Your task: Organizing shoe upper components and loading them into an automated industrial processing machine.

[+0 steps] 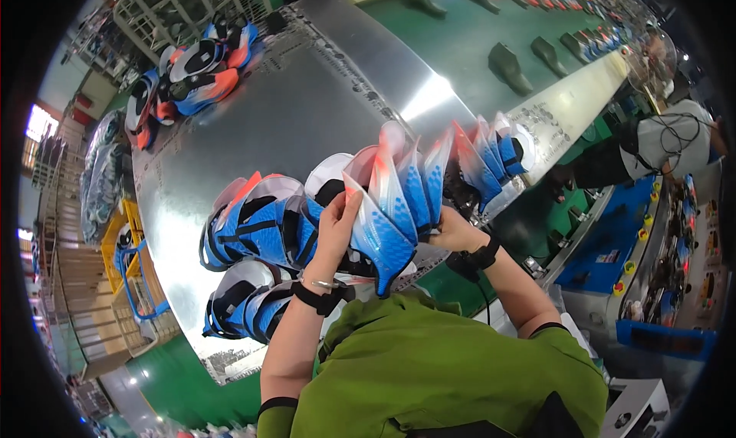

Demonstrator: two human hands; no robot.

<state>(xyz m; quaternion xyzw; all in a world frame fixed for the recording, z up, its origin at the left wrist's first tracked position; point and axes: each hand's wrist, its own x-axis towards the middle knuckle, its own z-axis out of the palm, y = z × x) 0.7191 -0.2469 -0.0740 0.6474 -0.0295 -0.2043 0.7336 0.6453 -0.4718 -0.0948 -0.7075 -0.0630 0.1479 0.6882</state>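
A row of blue, white and coral shoe uppers (429, 170) stands nested together at the near right of the metal table. My left hand (337, 222) pinches the nearest shoe upper (382, 235) by its upper edge, with its blue toe pointing down toward me. My right hand (454, 231) is closed at the lower edge of the uppers just behind it; its fingertips are partly hidden there. More blue uppers (261, 227) lie bunched to the left of my left hand, with another small group (247, 300) nearer to me.
The metal table (307, 101) reaches away from me. A pile of uppers (201, 70) lies on its far left. Beyond it, a green conveyor (460, 43) carries dark shoe lasts (507, 66). A person (675, 143) is at the right, by a blue-topped machine line (609, 242).
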